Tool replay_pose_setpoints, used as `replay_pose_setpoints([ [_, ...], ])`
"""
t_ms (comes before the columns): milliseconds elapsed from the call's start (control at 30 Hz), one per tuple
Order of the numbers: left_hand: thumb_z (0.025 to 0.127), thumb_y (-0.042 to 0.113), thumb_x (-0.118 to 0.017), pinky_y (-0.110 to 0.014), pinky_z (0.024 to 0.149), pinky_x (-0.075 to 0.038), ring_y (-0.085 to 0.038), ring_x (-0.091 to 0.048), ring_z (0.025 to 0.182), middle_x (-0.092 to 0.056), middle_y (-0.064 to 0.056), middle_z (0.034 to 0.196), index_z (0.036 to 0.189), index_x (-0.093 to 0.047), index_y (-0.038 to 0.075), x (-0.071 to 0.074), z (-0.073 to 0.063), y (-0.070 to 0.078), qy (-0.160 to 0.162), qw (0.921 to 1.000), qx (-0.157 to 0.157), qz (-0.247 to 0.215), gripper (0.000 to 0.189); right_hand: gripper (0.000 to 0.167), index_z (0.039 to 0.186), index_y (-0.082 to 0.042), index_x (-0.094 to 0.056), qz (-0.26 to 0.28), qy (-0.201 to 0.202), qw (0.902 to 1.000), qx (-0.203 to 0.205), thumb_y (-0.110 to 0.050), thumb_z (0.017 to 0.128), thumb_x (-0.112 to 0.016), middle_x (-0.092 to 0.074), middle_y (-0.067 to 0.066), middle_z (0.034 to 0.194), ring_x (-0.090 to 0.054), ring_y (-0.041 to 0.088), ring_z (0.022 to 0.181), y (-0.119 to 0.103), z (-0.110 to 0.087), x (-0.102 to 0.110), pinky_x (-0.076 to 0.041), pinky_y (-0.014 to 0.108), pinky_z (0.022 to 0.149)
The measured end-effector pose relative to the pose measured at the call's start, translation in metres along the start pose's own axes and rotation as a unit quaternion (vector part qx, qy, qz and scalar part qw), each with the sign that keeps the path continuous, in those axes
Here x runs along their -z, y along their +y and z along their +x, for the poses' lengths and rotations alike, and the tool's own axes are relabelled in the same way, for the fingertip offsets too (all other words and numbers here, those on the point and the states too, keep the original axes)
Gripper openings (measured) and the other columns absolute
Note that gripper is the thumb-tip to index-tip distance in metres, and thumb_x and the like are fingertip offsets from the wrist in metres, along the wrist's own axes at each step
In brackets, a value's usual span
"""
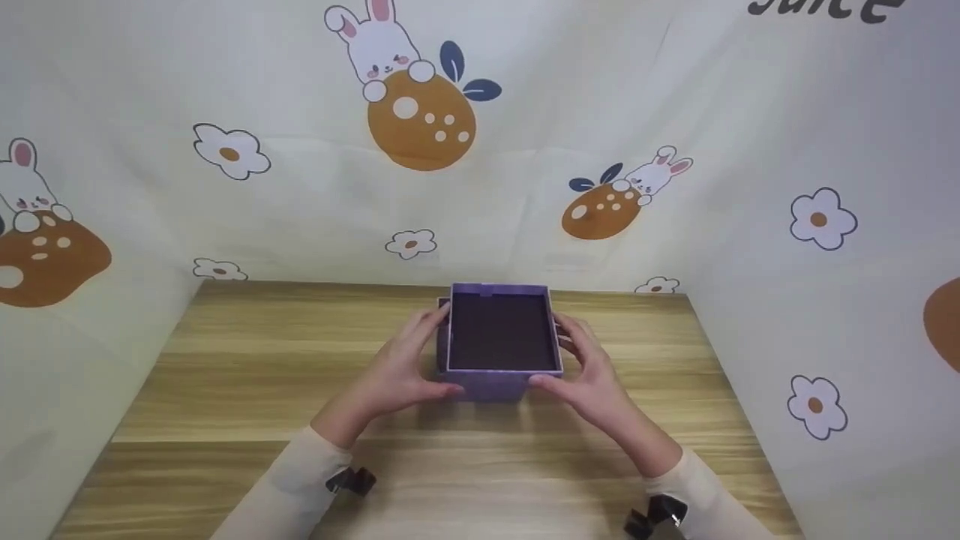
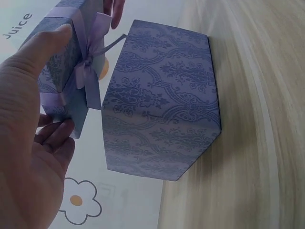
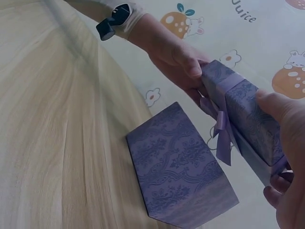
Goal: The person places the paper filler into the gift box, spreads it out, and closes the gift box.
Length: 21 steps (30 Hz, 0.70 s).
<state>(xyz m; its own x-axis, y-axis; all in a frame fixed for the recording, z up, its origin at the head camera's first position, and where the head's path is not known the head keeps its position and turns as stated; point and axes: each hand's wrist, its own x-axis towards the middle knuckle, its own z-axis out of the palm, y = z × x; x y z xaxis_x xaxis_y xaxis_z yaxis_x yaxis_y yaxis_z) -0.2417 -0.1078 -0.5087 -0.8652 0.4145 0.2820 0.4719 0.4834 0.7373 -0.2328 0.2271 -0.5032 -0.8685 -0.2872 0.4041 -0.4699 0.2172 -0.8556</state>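
Observation:
My left hand and right hand hold the box lid between them, one on either side. Turned upside down, the lid shows its dark inside and lavender rim in the head view. A lavender ribbon bow hangs from its underside, facing the box base. That base, patterned purple-blue, stands on the table below the lid, apart from it in both wrist views. In the right wrist view the thumb lies along the lid with fingers beneath. The base's inside is hidden.
The wooden table carries the box near its back edge. A pale cloth printed with rabbits, oranges and flowers stands behind and along both sides. Small black cameras sit on both sleeves.

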Motion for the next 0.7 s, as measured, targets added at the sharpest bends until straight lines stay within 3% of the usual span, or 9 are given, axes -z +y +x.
replay_pose_setpoints([
  [267, 0.076, 0.032, -0.104, -0.064, 0.125, -0.039, -0.035, -0.049, 0.151, -0.048, -0.010, 0.164, 0.176, -0.033, 0.020, 0.0002, -0.0008, 0.0021, 0.015, 0.9999, 0.004, -0.007, 0.123, 0.107, 0.167, -0.005, -0.047, -0.038, -0.013, 0.9990, 0.018, -0.009, 0.076, -0.103, -0.055, 0.016, 0.156, -0.057, 0.035, 0.141, 0.0019, 0.0003, 0.0051, -0.043, 0.051, 0.124],
  [500, 0.079, 0.048, -0.101, -0.065, 0.124, -0.040, -0.031, -0.052, 0.147, -0.052, -0.007, 0.159, 0.175, -0.037, 0.024, 0.0020, -0.0034, 0.0021, 0.044, 0.9988, -0.006, -0.019, 0.118, 0.110, 0.166, 0.002, -0.045, -0.039, -0.024, 0.9942, 0.098, 0.003, 0.071, -0.102, -0.054, 0.024, 0.153, -0.058, 0.044, 0.138, 0.0057, 0.0042, 0.0082, -0.044, 0.032, 0.123],
  [700, 0.079, 0.042, -0.102, -0.063, 0.125, -0.040, -0.026, -0.055, 0.145, -0.056, -0.002, 0.152, 0.172, -0.044, 0.020, 0.0003, -0.0031, 0.0015, 0.079, 0.9942, -0.031, -0.066, 0.112, 0.089, 0.158, 0.008, -0.053, -0.007, 0.003, 0.9924, 0.123, 0.018, 0.078, -0.090, -0.059, 0.027, 0.142, -0.059, 0.037, 0.133, 0.0080, 0.0090, 0.0061, -0.049, 0.035, 0.120],
])
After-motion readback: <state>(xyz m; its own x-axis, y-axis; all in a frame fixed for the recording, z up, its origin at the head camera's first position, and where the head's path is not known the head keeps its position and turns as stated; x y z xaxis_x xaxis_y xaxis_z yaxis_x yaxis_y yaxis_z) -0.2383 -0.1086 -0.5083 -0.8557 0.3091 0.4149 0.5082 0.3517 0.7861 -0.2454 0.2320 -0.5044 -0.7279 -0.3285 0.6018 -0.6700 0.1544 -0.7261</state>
